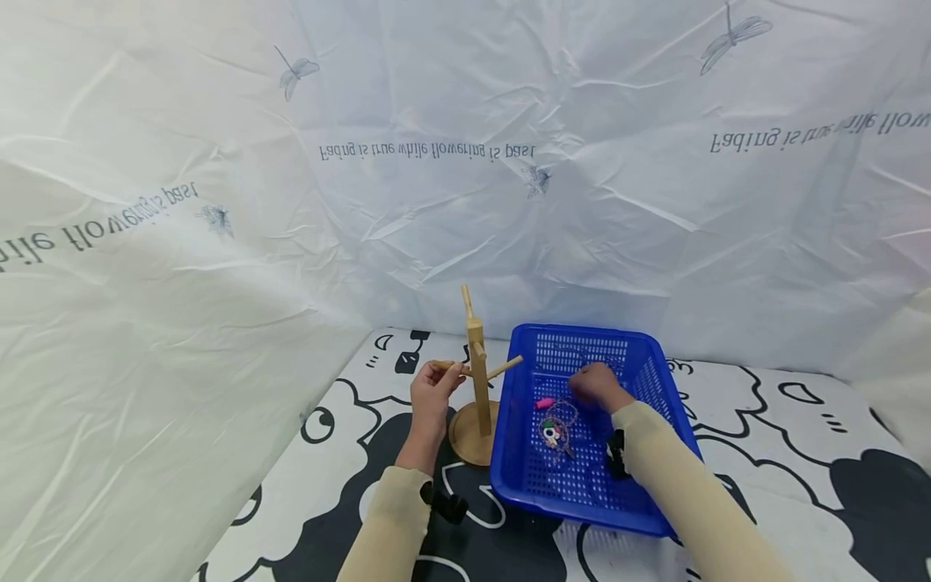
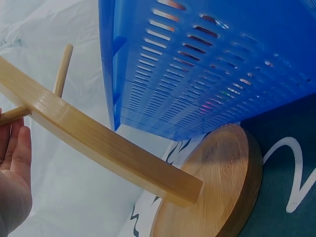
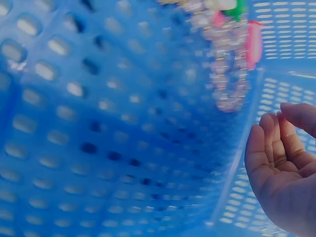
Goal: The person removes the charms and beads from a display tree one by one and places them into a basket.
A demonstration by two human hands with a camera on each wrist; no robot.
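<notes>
A wooden stand has an upright post with several pegs and a round base. My left hand grips one peg on its left side between thumb and fingers. To the right is a blue plastic basket. Inside it lies a clear beaded strand with white and green charms and a pink piece. Over the basket's far part is my right hand, fingers loosely bent, thumb near the fingertips. I see nothing held there, and the strand lies apart from it.
Beneath everything is a cloth with black-and-white cartoon drawings. Pale printed sheeting rises behind and along the left side. The stand's base sits close to the basket's left wall, and one peg reaches toward its rim.
</notes>
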